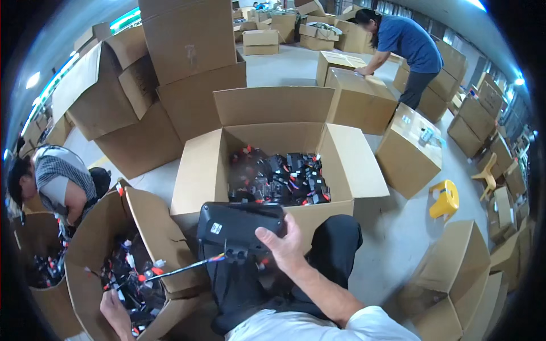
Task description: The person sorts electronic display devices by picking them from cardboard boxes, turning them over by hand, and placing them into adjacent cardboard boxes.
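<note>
At far left, a co-worker (68, 187) in a checked garment bends over a cardboard carton of tangled parts. Beside it, inside a brown carton (91, 278) with raised flaps and a heap of black plastic and wires, is the left hand (115, 312), its fingers curled near the wires; whether they grip anything cannot be told. A slim multicolored cable (187, 267) slants up to a smooth black plastic unit (239, 221), rectangular with rounded corners, held above the person's lap. The right hand (284, 244) clasps its right end, thumb over the near face, fingers partly closed around the edge. Just beyond, a wide-flapped carton (196, 170) holds glossy black parts (284, 176), its near rim close behind the unit. To the right, smooth gray floor (375, 244) gives elbow room between that carton and a molded yellow stool (445, 199).
</note>
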